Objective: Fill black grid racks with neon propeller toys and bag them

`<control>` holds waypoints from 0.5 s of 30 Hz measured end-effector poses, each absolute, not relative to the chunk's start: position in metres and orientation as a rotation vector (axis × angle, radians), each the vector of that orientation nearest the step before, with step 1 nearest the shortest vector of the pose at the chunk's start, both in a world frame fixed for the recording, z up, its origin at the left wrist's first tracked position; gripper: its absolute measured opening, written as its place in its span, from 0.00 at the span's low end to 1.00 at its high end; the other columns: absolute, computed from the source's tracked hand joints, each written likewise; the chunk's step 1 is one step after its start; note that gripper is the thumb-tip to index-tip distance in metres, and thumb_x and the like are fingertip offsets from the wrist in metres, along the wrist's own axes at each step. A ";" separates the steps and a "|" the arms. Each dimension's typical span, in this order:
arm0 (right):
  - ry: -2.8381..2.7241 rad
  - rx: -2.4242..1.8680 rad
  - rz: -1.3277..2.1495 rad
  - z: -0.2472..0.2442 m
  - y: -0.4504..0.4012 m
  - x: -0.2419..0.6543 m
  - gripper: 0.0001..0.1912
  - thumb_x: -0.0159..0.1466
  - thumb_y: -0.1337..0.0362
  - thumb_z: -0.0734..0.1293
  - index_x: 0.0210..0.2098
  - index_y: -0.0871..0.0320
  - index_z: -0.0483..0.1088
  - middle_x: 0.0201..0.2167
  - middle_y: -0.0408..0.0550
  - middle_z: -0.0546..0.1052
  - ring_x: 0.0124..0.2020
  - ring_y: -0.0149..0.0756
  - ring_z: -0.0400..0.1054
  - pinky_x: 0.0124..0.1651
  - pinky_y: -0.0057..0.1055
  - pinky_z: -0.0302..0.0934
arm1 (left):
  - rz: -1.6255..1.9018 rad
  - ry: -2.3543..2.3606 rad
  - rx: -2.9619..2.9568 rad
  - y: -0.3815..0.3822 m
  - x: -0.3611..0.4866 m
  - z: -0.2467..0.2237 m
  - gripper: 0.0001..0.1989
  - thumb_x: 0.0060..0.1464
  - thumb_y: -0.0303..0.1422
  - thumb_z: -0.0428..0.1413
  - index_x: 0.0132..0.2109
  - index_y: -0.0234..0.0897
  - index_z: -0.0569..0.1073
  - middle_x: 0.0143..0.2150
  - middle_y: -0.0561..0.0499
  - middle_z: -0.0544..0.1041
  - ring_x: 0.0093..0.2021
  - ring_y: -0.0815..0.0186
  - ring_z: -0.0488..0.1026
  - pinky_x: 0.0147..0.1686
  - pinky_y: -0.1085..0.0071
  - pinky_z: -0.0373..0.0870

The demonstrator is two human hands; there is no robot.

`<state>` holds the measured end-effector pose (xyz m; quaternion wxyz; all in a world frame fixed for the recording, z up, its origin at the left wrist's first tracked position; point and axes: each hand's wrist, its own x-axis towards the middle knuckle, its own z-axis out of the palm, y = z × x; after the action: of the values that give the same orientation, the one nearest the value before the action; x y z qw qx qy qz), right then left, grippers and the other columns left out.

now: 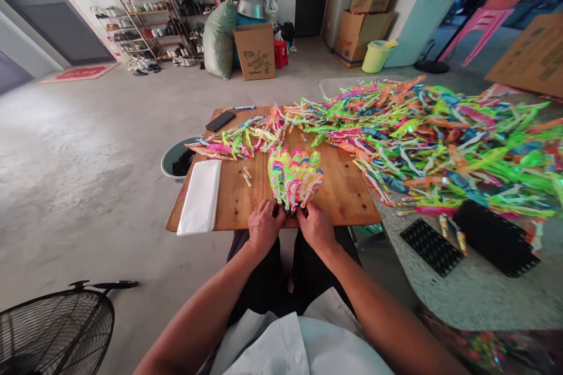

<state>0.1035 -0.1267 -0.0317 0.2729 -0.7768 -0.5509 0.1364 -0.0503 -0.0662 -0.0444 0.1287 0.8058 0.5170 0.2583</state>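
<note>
A dense bundle of colourful plastic pieces (294, 175), neon green, pink, yellow and orange, stands upright in a small black perforated tray (290, 214) at the near edge of the wooden board (246, 205). My left hand (266, 225) grips the tray's left side with bent fingers. On its right side, my right hand (316, 226) is closed on it in the same way. The bundle and my fingers hide most of the tray. Two small light sticks (247, 176) lie on the board, left of the bundle.
A large heap of similar pieces (440, 140) covers the stone-topped table at right, with black perforated trays (492, 240) in front. White plastic sheets (199, 198) and a phone (220, 121) lie on the board's left. A bucket (169, 164) and a fan (57, 328) stand at left.
</note>
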 end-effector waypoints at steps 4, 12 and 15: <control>-1.475 -2.169 0.377 -0.027 -0.122 0.098 0.11 0.70 0.61 0.63 0.45 0.60 0.75 0.36 0.54 0.82 0.36 0.41 0.76 0.36 0.29 0.58 | 0.738 1.501 2.310 -0.065 -0.050 -0.044 0.07 0.63 0.34 0.57 0.41 0.39 0.79 0.37 0.49 0.79 0.38 0.65 0.75 0.40 0.71 0.64; -1.616 -2.212 0.375 -0.023 -0.115 0.103 0.11 0.70 0.61 0.64 0.45 0.60 0.75 0.36 0.54 0.82 0.37 0.42 0.77 0.35 0.31 0.56 | 0.762 1.457 2.312 -0.067 -0.047 -0.048 0.08 0.64 0.34 0.56 0.45 0.40 0.79 0.39 0.47 0.79 0.42 0.63 0.76 0.44 0.71 0.67; -1.663 -2.203 0.401 -0.020 -0.109 0.107 0.10 0.70 0.62 0.64 0.44 0.60 0.75 0.36 0.54 0.82 0.37 0.43 0.77 0.36 0.30 0.57 | 0.755 1.454 2.304 -0.069 -0.047 -0.043 0.09 0.64 0.34 0.55 0.46 0.40 0.79 0.40 0.47 0.80 0.42 0.63 0.77 0.43 0.71 0.68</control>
<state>0.1069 -0.1094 -0.0202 0.1752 -0.7776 -0.5871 0.1415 -0.0474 -0.0685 -0.0435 0.1568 0.8049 0.5079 0.2638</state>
